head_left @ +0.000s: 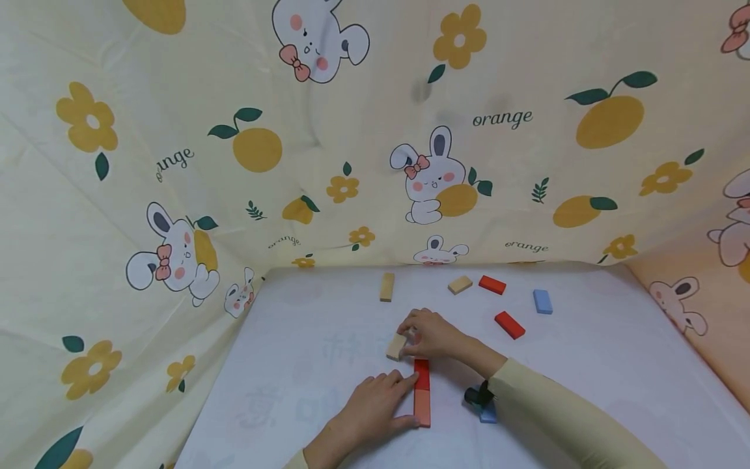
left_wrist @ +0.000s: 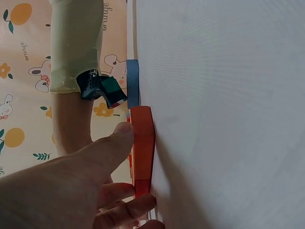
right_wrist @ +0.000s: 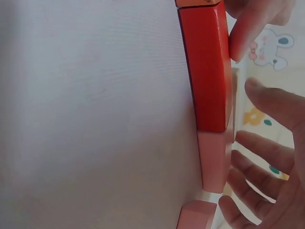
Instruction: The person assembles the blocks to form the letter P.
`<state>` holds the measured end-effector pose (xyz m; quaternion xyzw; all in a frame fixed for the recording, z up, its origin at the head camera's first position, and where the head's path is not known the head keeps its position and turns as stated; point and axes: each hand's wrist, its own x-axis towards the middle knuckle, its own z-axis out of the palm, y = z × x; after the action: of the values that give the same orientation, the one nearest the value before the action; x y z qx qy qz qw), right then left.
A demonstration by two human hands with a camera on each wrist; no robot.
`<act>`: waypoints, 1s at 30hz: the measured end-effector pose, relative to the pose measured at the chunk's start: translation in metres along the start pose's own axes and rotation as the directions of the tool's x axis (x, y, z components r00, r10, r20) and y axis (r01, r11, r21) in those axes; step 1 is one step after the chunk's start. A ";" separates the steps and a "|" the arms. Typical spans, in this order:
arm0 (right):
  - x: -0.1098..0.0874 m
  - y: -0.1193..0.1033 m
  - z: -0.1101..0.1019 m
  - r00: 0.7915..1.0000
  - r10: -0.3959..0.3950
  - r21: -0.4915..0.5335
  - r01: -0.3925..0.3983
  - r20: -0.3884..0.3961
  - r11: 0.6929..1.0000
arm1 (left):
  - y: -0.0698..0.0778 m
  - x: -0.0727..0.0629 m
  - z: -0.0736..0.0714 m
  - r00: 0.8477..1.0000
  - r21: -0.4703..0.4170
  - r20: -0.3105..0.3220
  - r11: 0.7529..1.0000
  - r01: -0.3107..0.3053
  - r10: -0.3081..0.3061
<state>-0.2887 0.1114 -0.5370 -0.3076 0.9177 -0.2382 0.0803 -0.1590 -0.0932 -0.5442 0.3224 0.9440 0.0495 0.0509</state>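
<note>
My left hand (head_left: 372,407) lies along the left side of a short row made of a red block (head_left: 422,376) and an orange block (head_left: 422,409). Its index finger touches the red block; the thumb rests at the orange block's near end. Just past the row's far end, my right hand (head_left: 433,335) reaches around one end of a pale wooden block (head_left: 394,349), thumb and fingers apart. In the right wrist view, a pink block (right_wrist: 214,162) adjoins the red one, and a second pink block (right_wrist: 198,214) lies beyond. In the head view the right hand hides these two.
Two wooden blocks (head_left: 387,287) (head_left: 459,284), two red blocks (head_left: 492,284) (head_left: 510,325) and a blue block (head_left: 543,301) lie farther back on the white table (head_left: 293,326). Another blue block (head_left: 487,415) sits beneath the right wrist's black camera (head_left: 479,395). Printed cloth (head_left: 363,130) hangs behind.
</note>
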 end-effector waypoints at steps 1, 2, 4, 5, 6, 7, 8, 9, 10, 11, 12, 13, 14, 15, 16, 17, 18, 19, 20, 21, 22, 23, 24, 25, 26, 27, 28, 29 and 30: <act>0.000 0.000 0.000 1.000 -0.003 0.004 0.003 0.004 1.000 | 0.000 0.000 0.000 1.000 -0.001 0.003 1.000 0.002 -0.002; 0.001 -0.001 -0.001 1.000 -0.003 0.009 0.003 0.013 1.000 | 0.000 0.000 0.000 1.000 -0.001 0.005 1.000 0.003 -0.003; 0.002 -0.001 -0.001 1.000 -0.008 0.013 0.008 0.026 1.000 | 0.000 -0.001 -0.001 1.000 -0.001 0.006 1.000 0.003 -0.003; 0.002 -0.001 -0.001 0.999 -0.010 0.016 0.010 0.034 1.000 | 0.000 -0.001 -0.001 1.000 -0.002 0.004 1.000 0.002 -0.002; 0.002 -0.001 0.000 0.999 -0.017 0.017 0.016 0.038 1.000 | 0.000 -0.001 -0.001 1.000 0.000 0.002 1.000 0.000 0.000; 0.002 -0.001 0.000 0.999 -0.021 0.016 0.020 0.043 1.000 | 0.000 -0.002 -0.001 1.000 0.002 -0.001 1.000 -0.003 0.003; 0.003 -0.001 0.001 0.999 -0.026 0.014 0.025 0.045 1.000 | 0.000 -0.002 -0.001 1.000 0.004 -0.003 1.000 -0.005 0.005; 0.003 -0.001 0.002 0.999 -0.030 0.010 0.030 0.046 1.000 | 0.000 -0.002 -0.001 1.000 0.006 -0.004 1.000 -0.006 0.006; 0.003 0.000 0.002 0.998 -0.031 0.006 0.030 0.047 1.000 | 0.000 -0.002 0.000 1.000 0.006 -0.002 1.000 -0.004 0.004; 0.004 0.000 0.003 0.998 -0.031 0.004 0.031 0.045 1.000 | 0.000 -0.002 0.000 1.000 0.005 -0.001 1.000 -0.002 0.002; 0.004 0.000 0.004 0.999 -0.031 0.002 0.031 0.044 1.000 | 0.000 -0.002 0.001 1.000 0.003 0.003 1.000 0.000 0.000; 0.004 0.000 0.004 0.999 -0.028 -0.001 0.028 0.043 1.000 | 0.000 -0.002 0.001 1.000 -0.001 0.008 1.000 0.003 -0.003; 0.005 0.000 0.004 0.999 -0.029 -0.005 0.029 0.039 1.000 | 0.000 -0.001 0.002 1.000 -0.005 0.014 1.000 0.006 -0.006; 0.005 0.000 0.004 0.999 -0.022 -0.010 0.023 0.041 1.000 | 0.000 -0.001 0.002 1.000 -0.009 0.020 1.000 0.009 -0.009; 0.005 0.000 0.004 0.999 -0.019 -0.015 0.020 0.041 1.000 | 0.000 -0.001 0.002 1.000 -0.014 0.025 1.000 0.012 -0.011; 0.005 0.000 0.004 0.999 -0.016 -0.021 0.017 0.041 1.000 | 0.000 0.000 0.002 0.999 -0.018 0.029 1.000 0.013 -0.013; 0.005 0.000 0.004 0.999 -0.013 -0.024 0.014 0.041 1.000 | 0.000 0.000 0.002 0.999 -0.021 0.032 1.000 0.014 -0.013; 0.005 0.000 0.004 0.999 -0.013 -0.029 0.014 0.040 0.999 | 0.000 0.000 0.002 0.999 -0.024 0.034 1.000 0.014 -0.014; 0.006 0.000 0.003 0.999 -0.013 -0.034 0.014 0.042 0.999 | 0.000 0.000 0.002 0.999 -0.026 0.035 1.000 0.015 -0.014; 0.006 0.000 0.003 0.999 -0.012 -0.041 0.014 0.044 0.999 | -0.001 0.000 0.001 0.999 -0.028 0.035 0.999 0.015 -0.014; 0.006 0.000 0.003 0.999 -0.018 -0.046 0.020 0.043 0.999 | -0.001 0.000 0.001 0.999 -0.030 0.035 0.999 0.015 -0.014; 0.006 -0.001 0.002 0.999 -0.023 -0.050 0.025 0.042 0.998 | -0.001 0.000 0.001 0.999 -0.031 0.035 0.999 0.015 -0.014; 0.006 -0.001 0.002 0.999 -0.028 -0.055 0.030 0.042 0.998 | -0.001 0.000 0.001 0.999 -0.032 0.034 0.999 0.015 -0.014; 0.006 -0.001 0.002 0.999 -0.032 -0.062 0.035 0.043 0.997 | -0.001 0.001 0.001 0.999 -0.032 0.034 0.999 0.015 -0.014; 0.006 -0.001 0.002 0.998 -0.036 -0.066 0.039 0.042 0.997 | -0.001 0.001 0.001 0.999 -0.032 0.034 0.999 0.016 -0.014; 0.006 0.000 0.001 0.998 -0.039 -0.068 0.042 0.042 0.997 | -0.001 0.001 0.001 0.999 -0.032 0.034 0.999 0.016 -0.015; 0.006 0.000 0.001 0.998 -0.040 -0.067 0.043 0.041 0.997 | -0.001 0.001 0.002 0.999 -0.032 0.034 0.999 0.016 -0.015; 0.006 0.000 0.001 0.998 -0.039 -0.063 0.041 0.042 0.997 | -0.001 0.001 0.001 0.999 -0.031 0.032 0.999 0.016 -0.015; 0.006 0.001 0.000 0.998 -0.037 -0.059 0.040 0.042 0.997 | -0.001 0.001 0.001 0.999 -0.031 0.031 0.999 0.017 -0.016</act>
<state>-0.2935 0.1082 -0.5374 -0.3324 0.9165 -0.2057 0.0854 -0.1604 -0.0934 -0.5457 0.3144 0.9448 0.0589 0.0710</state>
